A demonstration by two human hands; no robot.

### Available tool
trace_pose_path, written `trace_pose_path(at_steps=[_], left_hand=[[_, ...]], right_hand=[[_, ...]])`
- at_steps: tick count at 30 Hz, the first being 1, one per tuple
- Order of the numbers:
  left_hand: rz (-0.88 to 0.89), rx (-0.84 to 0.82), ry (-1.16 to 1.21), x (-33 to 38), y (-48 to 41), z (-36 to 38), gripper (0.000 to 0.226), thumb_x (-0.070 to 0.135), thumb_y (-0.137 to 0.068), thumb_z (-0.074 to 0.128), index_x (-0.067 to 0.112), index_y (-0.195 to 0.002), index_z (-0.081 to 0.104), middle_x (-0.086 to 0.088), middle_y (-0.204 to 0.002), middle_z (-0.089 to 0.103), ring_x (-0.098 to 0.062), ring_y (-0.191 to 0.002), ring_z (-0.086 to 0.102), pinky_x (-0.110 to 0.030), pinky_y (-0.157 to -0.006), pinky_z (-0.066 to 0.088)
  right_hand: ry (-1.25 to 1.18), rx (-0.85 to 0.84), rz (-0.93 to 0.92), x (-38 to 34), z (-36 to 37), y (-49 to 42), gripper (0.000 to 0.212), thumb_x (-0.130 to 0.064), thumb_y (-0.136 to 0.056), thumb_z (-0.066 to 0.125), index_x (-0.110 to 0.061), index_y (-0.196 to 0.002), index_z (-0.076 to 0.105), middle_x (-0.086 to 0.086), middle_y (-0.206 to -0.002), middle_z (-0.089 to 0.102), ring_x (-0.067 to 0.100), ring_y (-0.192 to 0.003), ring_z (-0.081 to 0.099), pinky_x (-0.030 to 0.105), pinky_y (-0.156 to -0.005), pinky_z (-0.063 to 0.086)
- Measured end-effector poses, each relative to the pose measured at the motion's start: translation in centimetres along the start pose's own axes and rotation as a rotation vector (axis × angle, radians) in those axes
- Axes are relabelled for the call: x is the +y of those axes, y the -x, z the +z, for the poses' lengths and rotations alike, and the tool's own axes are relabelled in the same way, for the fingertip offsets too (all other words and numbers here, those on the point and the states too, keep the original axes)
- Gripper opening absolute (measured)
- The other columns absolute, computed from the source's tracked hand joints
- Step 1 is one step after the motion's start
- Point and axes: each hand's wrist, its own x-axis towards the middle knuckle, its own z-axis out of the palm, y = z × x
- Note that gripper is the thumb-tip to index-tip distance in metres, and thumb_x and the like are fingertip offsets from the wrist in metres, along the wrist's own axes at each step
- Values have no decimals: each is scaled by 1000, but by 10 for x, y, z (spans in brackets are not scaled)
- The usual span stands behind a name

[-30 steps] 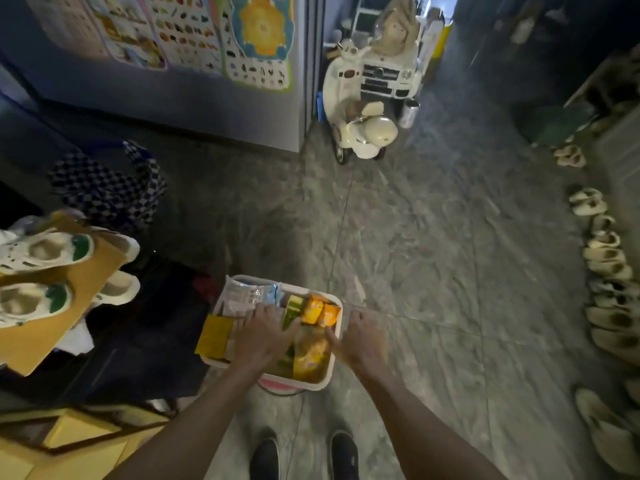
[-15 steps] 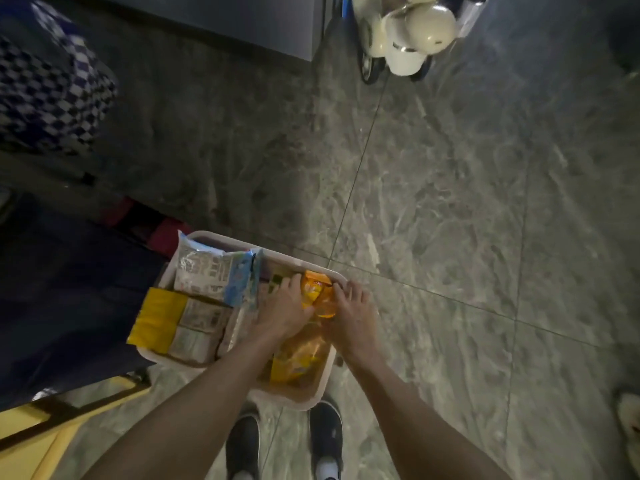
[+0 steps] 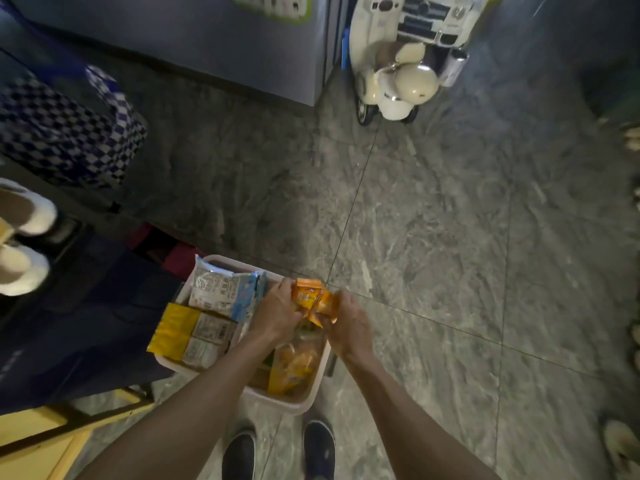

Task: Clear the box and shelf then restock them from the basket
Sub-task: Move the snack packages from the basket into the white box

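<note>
A pale plastic basket (image 3: 277,405) sits on the stone floor just in front of my feet. It holds several packets: a clear and blue bag (image 3: 221,292), a yellow packet (image 3: 173,327) and an orange bag (image 3: 294,368). Above its far right corner, my left hand (image 3: 278,311) and my right hand (image 3: 349,323) both grip small orange packets (image 3: 311,299), lifted just above the rim. The shelf and box are not clearly shown.
A cream toy scooter (image 3: 398,81) and a toy car stand at the back by a grey cabinet (image 3: 207,39). A checkered cloth (image 3: 62,133) and white shoes (image 3: 20,237) lie left. A yellow frame (image 3: 41,441) fills the lower left. Slippers line the right edge.
Both hands went from resting in the basket to gripping the small orange packets and raising them above its rim. The camera tilted down, then up a little.
</note>
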Motion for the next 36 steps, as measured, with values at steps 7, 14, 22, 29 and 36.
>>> trace_pose_path(at_steps=[7, 14, 22, 29, 36], left_hand=[[130, 131, 66, 64, 48, -110, 43, 33, -88, 81, 36, -119, 51, 10, -114, 61, -13, -101, 65, -40, -88, 59], [322, 296, 63, 114, 99, -230, 44, 45, -84, 83, 30, -119, 61, 7, -111, 69, -17, -97, 71, -40, -84, 60], [491, 435, 139, 147, 198, -362, 44, 66, -92, 68, 34, -122, 67, 19, -110, 71, 1, -99, 66, -30, -89, 56], [426, 582, 241, 103, 282, -427, 41, 67, -73, 70, 41, -105, 69, 13, -108, 78, -10, -100, 73, -40, -93, 59], [142, 759, 250, 12, 373, -444, 54, 64, -82, 74, 31, -124, 68, 7, -104, 77, -14, -95, 73, -42, -87, 60]], right_hand=[[-89, 136, -113, -79, -106, 26, 39, -43, -90, 81, -28, -117, 56, -5, -110, 63, 14, -89, 63, 34, -76, 58], [-135, 258, -194, -181, -217, 76, 45, -43, -90, 81, -20, -123, 62, -2, -116, 64, 15, -87, 61, 17, -64, 37], [-202, 400, -335, -284, -290, 143, 33, -43, -89, 80, -25, -110, 61, -4, -102, 64, 11, -84, 61, 26, -69, 44], [-190, 351, -546, -364, -280, 182, 36, -42, -86, 81, -26, -111, 61, -4, -102, 65, 16, -90, 64, 33, -75, 51], [-253, 181, -764, -436, -210, 234, 40, -47, -88, 76, -22, -118, 64, -6, -102, 66, 14, -91, 64, 35, -78, 51]])
